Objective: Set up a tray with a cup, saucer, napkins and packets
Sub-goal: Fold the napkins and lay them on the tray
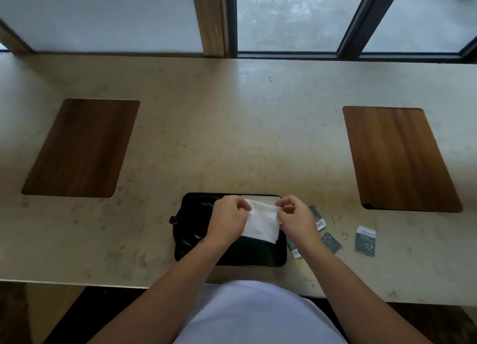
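Both my forearms reach out from my light shirt over the near edge of the pale stone tabletop. My left hand pinches the upper left corner of a white napkin, and my right hand pinches its upper right corner, fingers closed on the paper, so it hangs stretched between them above the black tray. On the tray's left half sits a dark saucer with a dark cup; a small handle sticks out past the tray's left edge. Another white napkin lies flat along the tray's far right edge. Several grey packets lie on the tabletop just right of the tray, some partly hidden under my right wrist. Two wooden inlays are set into the tabletop, well apart on either side.
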